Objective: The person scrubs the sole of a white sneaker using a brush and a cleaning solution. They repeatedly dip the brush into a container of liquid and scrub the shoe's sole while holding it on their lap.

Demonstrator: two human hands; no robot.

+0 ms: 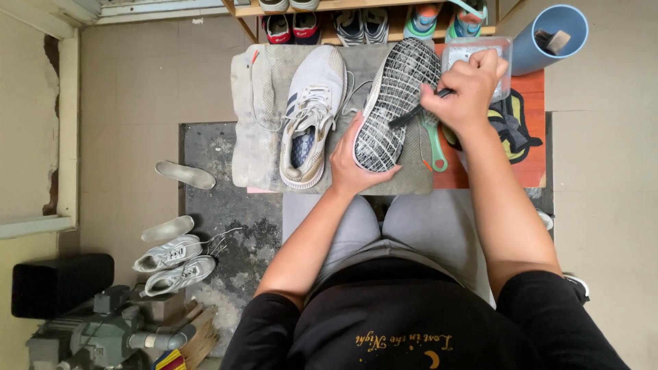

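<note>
Gripping the upturned shoe [394, 103] at its heel, the left hand [353, 161] steadies it on the desk [528, 144]; right hand [466, 85] clenches a brush [415, 113] against the sole, beside its mate [312, 113].

Upturned sneaker sole [396, 103] with grey-and-white lattice tread; white mesh sneaker [312, 113] with dark side stripes; green plastic brush handle [434, 144]; orange mat [531, 147] with black-and-yellow figure; light-blue tube [541, 41]

Both hands [411, 123] forward, fingers curled
</note>
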